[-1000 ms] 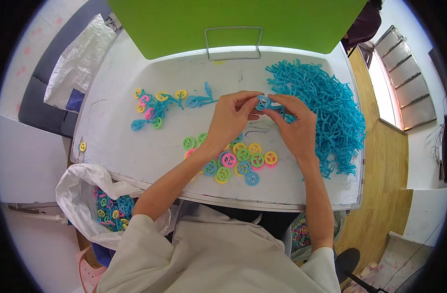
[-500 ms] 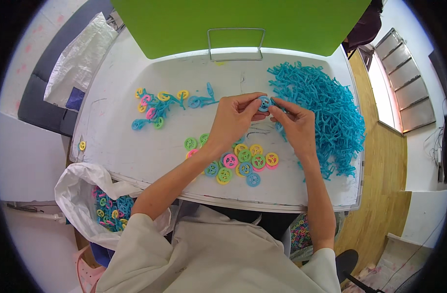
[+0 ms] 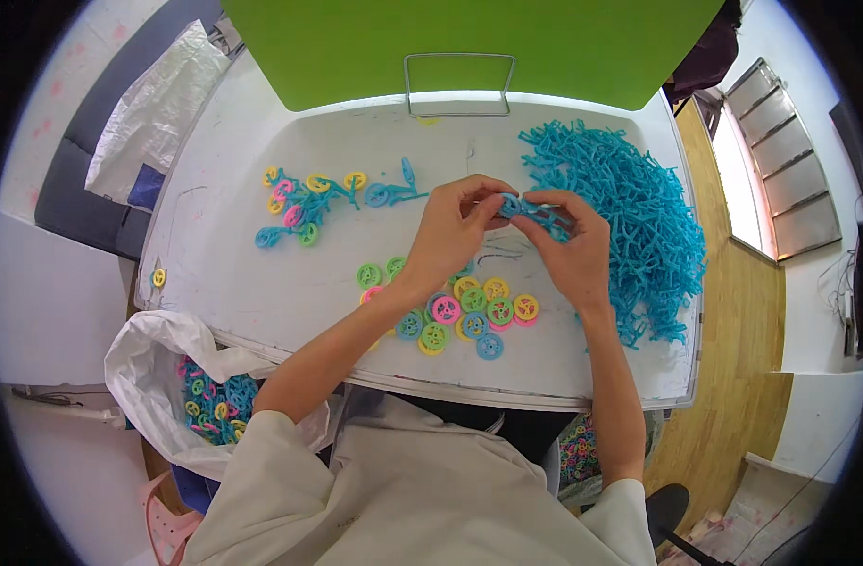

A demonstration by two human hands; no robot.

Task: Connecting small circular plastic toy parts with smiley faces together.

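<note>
Above the middle of the white table, my left hand (image 3: 453, 226) pinches a small blue plastic wheel (image 3: 511, 205) between thumb and fingertips. My right hand (image 3: 580, 253) grips a forked blue plastic stem (image 3: 550, 224), whose end meets the wheel; whether it is fitted in is too small to tell. Just to the right lies a big heap of similar blue stems (image 3: 630, 212). Loose wheels in pink, green, yellow and blue, such as a pink wheel (image 3: 446, 309), lie nearer me, partly behind my left forearm. Stems with wheels on them (image 3: 304, 208) lie at the left.
A white sack (image 3: 153, 354) at the table's near left corner holds stems with wheels. One yellow wheel (image 3: 159, 277) sits at the left edge. A green board (image 3: 469, 47) with a wire stand (image 3: 460, 56) borders the far side. Below the right edge is a bag of coloured pieces (image 3: 582, 448).
The wheel has turned from facing up to a tilted position. The blue stem in my right hand now shows more clearly, lying against it. Both hands stay in nearly the same place.
</note>
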